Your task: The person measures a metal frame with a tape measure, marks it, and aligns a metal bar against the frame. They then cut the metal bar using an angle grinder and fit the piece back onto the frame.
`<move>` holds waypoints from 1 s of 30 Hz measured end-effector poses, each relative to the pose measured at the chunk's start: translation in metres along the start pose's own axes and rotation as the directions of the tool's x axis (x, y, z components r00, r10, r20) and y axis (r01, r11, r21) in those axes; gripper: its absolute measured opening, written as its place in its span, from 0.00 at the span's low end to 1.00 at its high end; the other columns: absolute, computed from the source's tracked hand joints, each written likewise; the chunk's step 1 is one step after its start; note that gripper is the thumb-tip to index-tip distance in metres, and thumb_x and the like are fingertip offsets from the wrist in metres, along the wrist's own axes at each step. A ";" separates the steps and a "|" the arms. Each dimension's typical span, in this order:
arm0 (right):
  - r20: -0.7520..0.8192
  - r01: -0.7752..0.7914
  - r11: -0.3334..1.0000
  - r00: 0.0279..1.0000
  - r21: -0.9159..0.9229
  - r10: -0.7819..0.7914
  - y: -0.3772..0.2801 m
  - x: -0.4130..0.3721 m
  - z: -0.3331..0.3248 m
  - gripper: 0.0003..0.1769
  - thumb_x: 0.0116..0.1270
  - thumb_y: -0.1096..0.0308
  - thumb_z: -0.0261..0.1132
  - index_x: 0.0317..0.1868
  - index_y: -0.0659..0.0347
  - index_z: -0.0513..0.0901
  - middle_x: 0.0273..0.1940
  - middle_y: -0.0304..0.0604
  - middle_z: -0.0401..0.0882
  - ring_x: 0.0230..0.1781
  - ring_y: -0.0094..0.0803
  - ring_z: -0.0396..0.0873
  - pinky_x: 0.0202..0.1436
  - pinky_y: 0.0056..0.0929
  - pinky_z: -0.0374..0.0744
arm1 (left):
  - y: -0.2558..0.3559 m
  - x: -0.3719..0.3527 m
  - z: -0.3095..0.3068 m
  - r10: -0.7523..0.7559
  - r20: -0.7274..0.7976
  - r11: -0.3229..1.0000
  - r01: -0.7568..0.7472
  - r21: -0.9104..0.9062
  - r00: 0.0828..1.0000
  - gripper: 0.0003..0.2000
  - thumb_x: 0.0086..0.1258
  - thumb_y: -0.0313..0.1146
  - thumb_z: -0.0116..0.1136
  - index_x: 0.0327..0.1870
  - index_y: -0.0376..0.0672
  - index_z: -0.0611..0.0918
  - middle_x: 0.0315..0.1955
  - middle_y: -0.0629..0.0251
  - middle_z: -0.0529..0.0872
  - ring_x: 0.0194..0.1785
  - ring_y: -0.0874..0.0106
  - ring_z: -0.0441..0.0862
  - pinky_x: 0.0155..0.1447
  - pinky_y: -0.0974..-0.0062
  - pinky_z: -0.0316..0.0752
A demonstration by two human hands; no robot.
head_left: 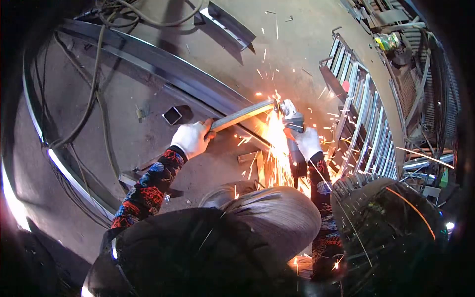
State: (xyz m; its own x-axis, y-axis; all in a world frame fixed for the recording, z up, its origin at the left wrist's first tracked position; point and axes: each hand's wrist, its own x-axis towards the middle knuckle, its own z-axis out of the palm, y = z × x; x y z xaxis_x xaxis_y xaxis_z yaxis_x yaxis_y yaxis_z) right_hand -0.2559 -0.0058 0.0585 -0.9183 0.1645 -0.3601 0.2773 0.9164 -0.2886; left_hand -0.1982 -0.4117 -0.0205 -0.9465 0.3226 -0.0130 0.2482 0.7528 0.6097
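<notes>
In a white glove, my left hand [192,138] is wrapped round the near end of a square metal tube [242,116], which slants up to the right. My right hand [308,142], also gloved, grips an angle grinder [293,119]. The grinder's disc meets the far end of the tube. Bright sparks [277,148] pour down from that contact toward my knees and scatter to the right. Glare hides part of the disc and the lower body of the grinder.
A long steel beam [163,59] crosses the floor behind the tube. Cables [94,84] loop at the left. A short angle piece [227,24] lies farther back, and a small square tube offcut [172,116] near my left hand. Barred metal frames [366,109] stand at the right.
</notes>
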 end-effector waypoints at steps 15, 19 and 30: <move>-0.013 0.118 0.990 0.993 0.082 -0.117 -0.009 -0.022 -0.011 0.20 0.63 0.58 0.76 0.45 0.69 0.88 0.29 0.49 0.89 0.28 0.27 0.85 0.32 0.34 0.80 | 0.005 0.002 -0.009 -0.012 0.027 1.000 0.011 0.008 1.000 0.20 0.75 0.44 0.58 0.61 0.42 0.78 0.35 0.50 0.87 0.38 0.49 0.87 0.41 0.52 0.81; -0.037 0.183 0.853 0.981 0.489 -0.190 0.039 -0.042 -0.002 0.11 0.71 0.69 0.66 0.41 0.71 0.88 0.30 0.39 0.86 0.25 0.20 0.79 0.26 0.27 0.73 | 0.000 0.004 -0.004 -0.017 0.047 1.000 0.018 -0.021 0.999 0.20 0.75 0.44 0.59 0.61 0.43 0.78 0.35 0.49 0.87 0.40 0.47 0.86 0.43 0.51 0.80; -0.154 0.086 0.905 0.988 0.417 -0.023 0.026 -0.090 -0.018 0.24 0.64 0.57 0.76 0.48 0.72 0.86 0.37 0.55 0.89 0.38 0.34 0.88 0.45 0.34 0.81 | 0.011 0.002 -0.011 0.015 0.005 0.996 -0.015 0.088 1.000 0.31 0.64 0.43 0.71 0.69 0.53 0.76 0.41 0.53 0.87 0.43 0.52 0.88 0.45 0.56 0.81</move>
State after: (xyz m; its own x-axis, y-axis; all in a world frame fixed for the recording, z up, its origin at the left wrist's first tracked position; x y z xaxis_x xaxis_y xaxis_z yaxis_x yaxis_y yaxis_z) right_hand -0.1714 0.0101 0.0994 -0.9569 0.1978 -0.2128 0.2901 0.6914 -0.6617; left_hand -0.1996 -0.4090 -0.0054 -0.9415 0.3368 -0.0080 0.2799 0.7953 0.5377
